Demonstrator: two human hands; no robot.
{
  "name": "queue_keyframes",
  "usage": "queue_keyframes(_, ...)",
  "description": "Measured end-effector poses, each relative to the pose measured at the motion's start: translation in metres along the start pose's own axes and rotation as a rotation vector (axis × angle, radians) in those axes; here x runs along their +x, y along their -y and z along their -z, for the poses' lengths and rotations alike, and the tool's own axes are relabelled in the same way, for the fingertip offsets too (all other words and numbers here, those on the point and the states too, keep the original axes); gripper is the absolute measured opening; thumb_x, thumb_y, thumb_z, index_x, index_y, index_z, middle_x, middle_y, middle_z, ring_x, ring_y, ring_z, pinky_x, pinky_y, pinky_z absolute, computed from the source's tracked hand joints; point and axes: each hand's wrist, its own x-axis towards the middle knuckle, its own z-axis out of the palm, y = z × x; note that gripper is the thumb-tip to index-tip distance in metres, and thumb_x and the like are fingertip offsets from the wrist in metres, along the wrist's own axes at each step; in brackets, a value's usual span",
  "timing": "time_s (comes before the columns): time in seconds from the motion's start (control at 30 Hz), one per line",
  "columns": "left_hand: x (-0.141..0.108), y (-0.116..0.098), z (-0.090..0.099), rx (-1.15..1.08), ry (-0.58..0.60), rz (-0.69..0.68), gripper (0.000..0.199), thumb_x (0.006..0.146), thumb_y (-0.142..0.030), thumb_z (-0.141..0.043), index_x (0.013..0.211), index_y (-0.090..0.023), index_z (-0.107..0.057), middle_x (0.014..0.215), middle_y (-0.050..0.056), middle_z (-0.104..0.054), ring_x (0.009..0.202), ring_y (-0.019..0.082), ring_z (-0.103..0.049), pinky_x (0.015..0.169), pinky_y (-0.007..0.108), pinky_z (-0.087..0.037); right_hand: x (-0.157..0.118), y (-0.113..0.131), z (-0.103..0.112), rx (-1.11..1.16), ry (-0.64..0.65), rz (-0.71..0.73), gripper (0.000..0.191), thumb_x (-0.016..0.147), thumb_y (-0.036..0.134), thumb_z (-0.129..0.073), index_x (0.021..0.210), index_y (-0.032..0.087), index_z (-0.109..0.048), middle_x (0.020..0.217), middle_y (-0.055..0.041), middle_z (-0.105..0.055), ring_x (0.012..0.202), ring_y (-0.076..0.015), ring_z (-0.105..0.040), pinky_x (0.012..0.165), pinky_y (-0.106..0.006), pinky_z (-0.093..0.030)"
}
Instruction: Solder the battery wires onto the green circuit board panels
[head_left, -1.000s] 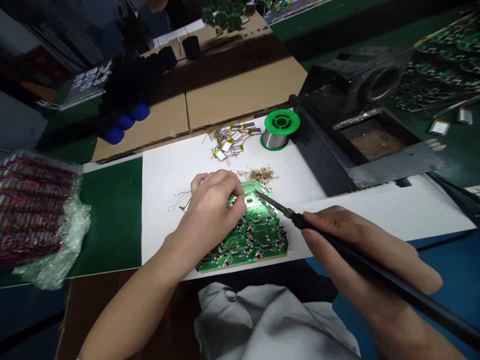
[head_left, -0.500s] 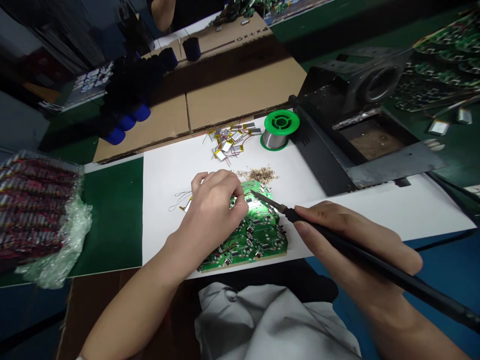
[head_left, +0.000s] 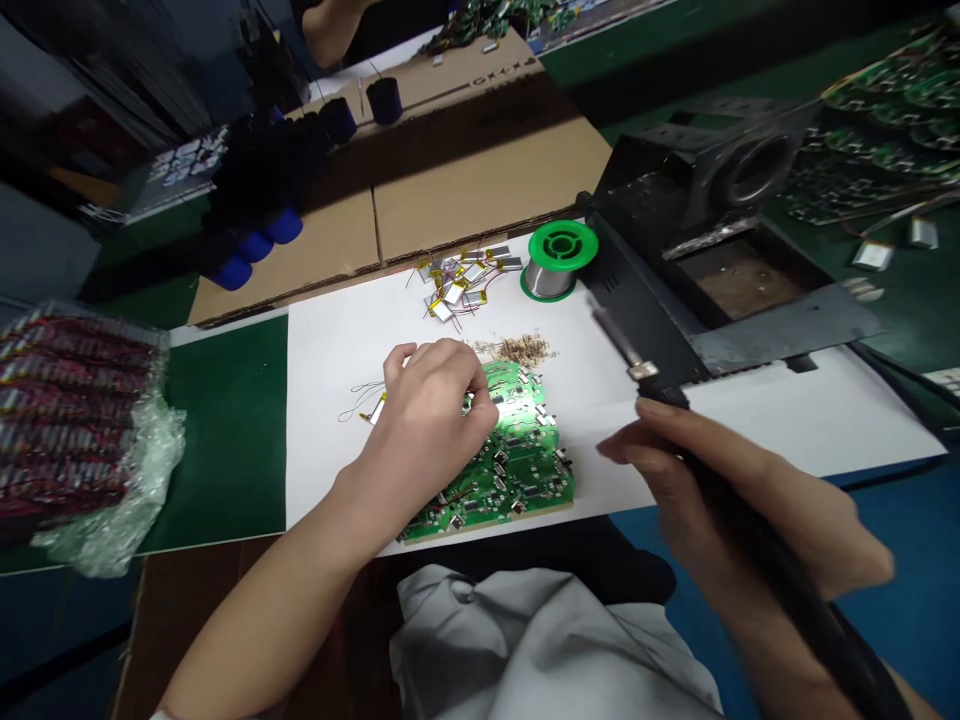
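The board [head_left: 525, 465] lay on paper [head_left: 337, 340] under the curled left hand [head_left: 435, 400], whose grip was hidden; the iron [head_left: 746, 535] was clamped in the right hand [head_left: 802, 510]. By a misaimed tip [head_left: 621, 340], the left could be burned.

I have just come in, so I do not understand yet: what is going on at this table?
A person has both hands at a green board on white paper. The left hand is over the board's left part; whether its fingers pinch something is hidden. The right hand holds an iron, its tip clear of the board and pointing toward the spool. Small wired cells lie in a pile left of the spool.
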Motion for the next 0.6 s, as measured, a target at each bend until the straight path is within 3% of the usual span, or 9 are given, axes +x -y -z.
queue_keyframes(0.13,0.002,-0.001,0.001,0.006,0.028,0.016,0.024,0.083,0.000,-0.058,0.076,-0.021,-0.052,0.101,0.002,-0.073,0.100,0.023,-0.067,0.112,0.052,-0.038,-0.010,-0.019,-0.015,0.022,0.101,0.063,0.030,0.096,0.013,-0.070,0.119,0.032,-0.074,0.096,0.0003,-0.082,0.082,-0.0200,-0.080,0.073,-0.032,-0.063)
queue_keyframes(0.37,0.003,-0.006,0.005,0.103,0.083,0.022,0.019,0.087,-0.003,-0.056,0.078,-0.021,-0.053,0.093,0.003,-0.068,0.096,0.024,-0.065,0.115,0.057,-0.035,-0.013,-0.027,-0.031,0.135,0.012,0.005,0.023,0.095,0.010,-0.069,0.113,0.025,-0.069,0.110,-0.0042,-0.083,0.091,-0.0196,-0.081,0.085,-0.032,-0.067)
queue_keyframes(0.5,0.003,-0.011,0.015,0.162,0.193,0.029,0.018,0.095,-0.006,-0.051,0.085,-0.018,-0.060,0.101,0.005,-0.068,0.101,0.024,-0.065,0.119,0.059,-0.030,-0.011,-0.026,-0.029,0.093,0.037,0.038,0.016,0.097,0.012,-0.067,0.110,0.021,-0.071,0.106,-0.0061,-0.082,0.087,-0.0196,-0.081,0.078,-0.029,-0.067)
queue_keyframes(0.6,0.005,-0.012,0.027,0.190,0.299,0.034,0.025,0.099,-0.007,-0.046,0.092,-0.017,-0.067,0.106,0.006,-0.070,0.107,0.025,-0.066,0.121,0.063,-0.026,-0.012,-0.028,-0.029,0.051,0.037,0.044,0.013,0.100,0.015,-0.065,0.110,0.021,-0.071,0.107,-0.0074,-0.082,0.088,-0.0204,-0.080,0.082,-0.031,-0.066)
